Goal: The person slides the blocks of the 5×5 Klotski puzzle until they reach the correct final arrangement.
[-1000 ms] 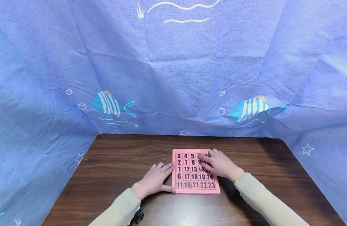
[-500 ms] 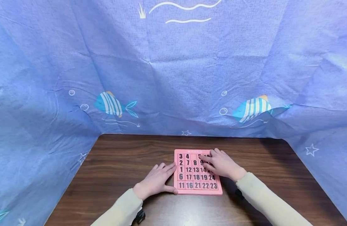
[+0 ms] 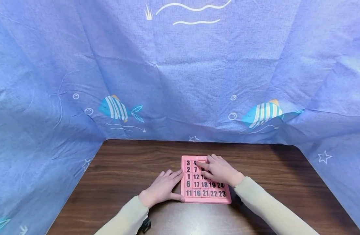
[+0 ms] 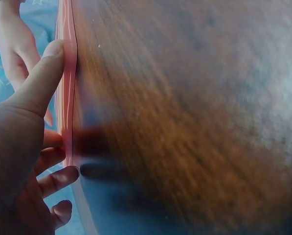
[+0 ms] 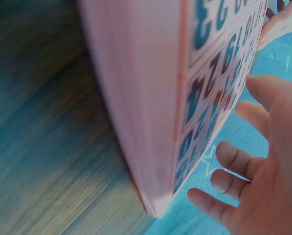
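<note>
A pink sliding number puzzle [image 3: 207, 199] lies flat on the wooden table, its square tiles printed with black numbers. My left hand [image 3: 160, 189] rests at its left side, fingertips on the left edge and thumb at the near left corner. In the left wrist view the thumb [image 4: 43, 76] lies against the pink rim. My right hand [image 3: 222, 169] reaches over the upper right of the puzzle, index fingertip at the tile numbered 4 [image 3: 194, 163] in the top row. Right of that tile a bare pink gap shows partly. Several tiles to the right are hidden under this hand.
The dark wooden table [image 3: 133, 163] extends around the puzzle on all sides. Blue cloth [image 3: 180, 81] printed with fish hangs behind the table and along both sides. A dark band or device [image 3: 145, 225] sits beneath the left sleeve.
My right hand has moved left along the top row, from the fourth column to tile 4. Tile 5 has left the third column, leaving a gap there. The left hand keeps its place.
</note>
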`<control>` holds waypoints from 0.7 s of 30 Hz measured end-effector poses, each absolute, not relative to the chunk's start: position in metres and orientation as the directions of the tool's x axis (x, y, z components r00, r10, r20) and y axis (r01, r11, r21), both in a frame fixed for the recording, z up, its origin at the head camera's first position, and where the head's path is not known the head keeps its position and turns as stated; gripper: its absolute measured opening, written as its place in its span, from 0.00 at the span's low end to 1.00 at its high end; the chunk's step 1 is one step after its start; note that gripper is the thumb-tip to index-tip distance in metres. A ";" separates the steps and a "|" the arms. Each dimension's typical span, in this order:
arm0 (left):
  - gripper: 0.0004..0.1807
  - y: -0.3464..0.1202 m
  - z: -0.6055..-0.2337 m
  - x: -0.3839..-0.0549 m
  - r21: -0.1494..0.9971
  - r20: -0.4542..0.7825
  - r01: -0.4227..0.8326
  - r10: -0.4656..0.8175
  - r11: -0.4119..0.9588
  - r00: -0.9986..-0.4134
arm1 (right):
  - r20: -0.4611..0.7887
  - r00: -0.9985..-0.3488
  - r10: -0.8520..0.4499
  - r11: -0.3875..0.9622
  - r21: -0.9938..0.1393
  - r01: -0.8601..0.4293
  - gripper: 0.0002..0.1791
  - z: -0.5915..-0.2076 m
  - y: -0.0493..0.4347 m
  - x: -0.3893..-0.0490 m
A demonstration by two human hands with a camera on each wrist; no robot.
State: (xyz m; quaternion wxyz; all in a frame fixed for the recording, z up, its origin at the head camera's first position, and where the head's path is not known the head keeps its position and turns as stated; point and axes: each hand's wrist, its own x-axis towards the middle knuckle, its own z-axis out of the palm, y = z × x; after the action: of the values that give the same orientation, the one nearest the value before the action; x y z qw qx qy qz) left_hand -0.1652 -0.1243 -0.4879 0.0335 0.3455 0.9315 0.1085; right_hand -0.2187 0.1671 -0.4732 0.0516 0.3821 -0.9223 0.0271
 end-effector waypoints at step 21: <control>0.55 -0.124 -0.490 -0.169 0.216 -0.017 0.630 0.648 0.746 -0.762 | 0.112 -0.708 -0.697 0.714 0.029 -0.699 0.23 -0.474 0.166 -0.220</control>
State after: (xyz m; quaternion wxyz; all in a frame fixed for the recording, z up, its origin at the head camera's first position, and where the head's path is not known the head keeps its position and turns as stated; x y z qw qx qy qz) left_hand -0.1685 -0.1235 -0.4895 0.0455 0.3421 0.9333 0.0992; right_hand -0.2200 0.1660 -0.4736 0.0573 0.3778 -0.9241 0.0080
